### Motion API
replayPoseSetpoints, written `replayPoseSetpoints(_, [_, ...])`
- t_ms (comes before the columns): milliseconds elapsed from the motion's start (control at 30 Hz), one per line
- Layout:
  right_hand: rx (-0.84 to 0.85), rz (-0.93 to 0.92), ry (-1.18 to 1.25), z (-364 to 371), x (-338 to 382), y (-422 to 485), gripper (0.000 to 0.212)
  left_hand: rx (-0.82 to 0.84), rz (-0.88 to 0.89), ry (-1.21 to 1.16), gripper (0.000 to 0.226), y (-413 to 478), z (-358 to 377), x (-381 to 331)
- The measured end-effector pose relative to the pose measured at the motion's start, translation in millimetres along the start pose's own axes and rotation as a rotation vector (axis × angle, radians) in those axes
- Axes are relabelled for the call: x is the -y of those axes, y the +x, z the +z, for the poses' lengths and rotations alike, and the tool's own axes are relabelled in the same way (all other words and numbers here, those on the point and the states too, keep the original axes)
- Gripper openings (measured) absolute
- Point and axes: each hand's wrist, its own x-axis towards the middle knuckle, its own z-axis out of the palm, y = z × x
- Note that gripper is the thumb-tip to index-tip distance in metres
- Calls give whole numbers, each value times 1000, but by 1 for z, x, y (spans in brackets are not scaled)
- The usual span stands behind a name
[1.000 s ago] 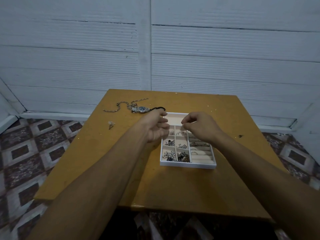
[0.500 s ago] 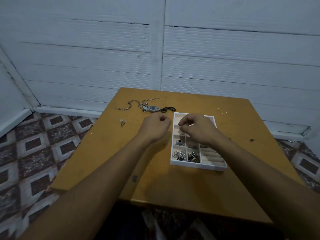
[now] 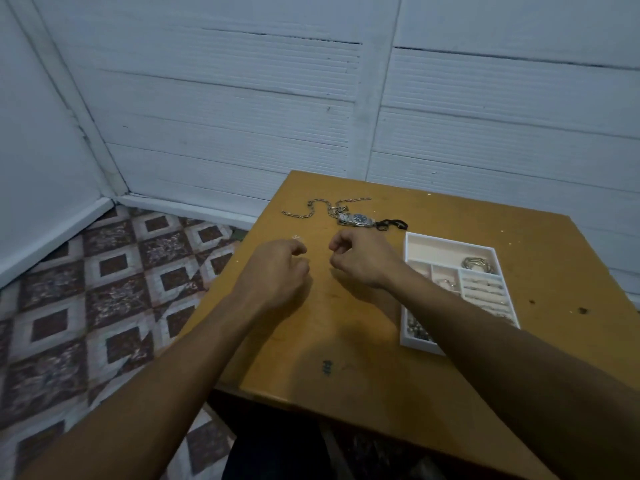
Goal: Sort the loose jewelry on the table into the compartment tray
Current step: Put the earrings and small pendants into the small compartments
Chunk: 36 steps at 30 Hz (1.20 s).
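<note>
Ochre wood tabletop [image 3: 346, 323], head view. Left grip [image 3: 277, 268] and right grip [image 3: 363, 258] side by side, fingers curled narrow; cannot tell whether either pinches anything. Small silver piece [image 3: 297, 237] lies loose at 12 o'clock of left grip, just beside fingertips. Chain [image 3: 311, 211], watch [image 3: 358, 220] and black loop [image 3: 393, 224] loose beyond, also at 12. Compartment tray [image 3: 450, 242] at 3 o'clock of right grip, partly filled.

Risks:
- tiny piece flicked toward 9 o'clock tabletop edge, onto floor [image 3: 104, 289]
- chain snagging watch on lift
- right forearm nudging tray
</note>
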Motion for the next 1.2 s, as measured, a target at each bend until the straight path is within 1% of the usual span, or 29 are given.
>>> replayPoseSetpoints(67, [11,6,-45,18,10,15,24,-5,5,51,37,-2,-9,17])
replayPoseSetpoints(167, [-36,40,-153,42,22,33,23,-17,5,84,36,-4,-18,35])
replayPoseSetpoints(267, [-107,76,-253,59,29,47,34,-31,14,92,36,-3,-23,45])
replayPoseSetpoints(367, [-133,109,-333,68,30,58,42,-35,22,97,36,-2,-23,51])
replayPoseSetpoints(567, [-127,67,-378,67,32,61,25,-34,10,58,37,0,-17,51])
replayPoseSetpoints(733, [-97,-93,-529,57,29,47,22,-54,3,-13,38,-4,-13,38])
replayPoseSetpoints(967, [-90,-126,-460,39,15,7,21,-52,-76,-186,38,-15,1,2])
replayPoseSetpoints(1100, [-111,-119,-336,27,11,-17,16,-89,-118,-240,37,-21,9,-13])
replayPoseSetpoints(1200, [-122,-135,-227,15,8,-35,14,-125,-165,-351,32,-27,14,-24])
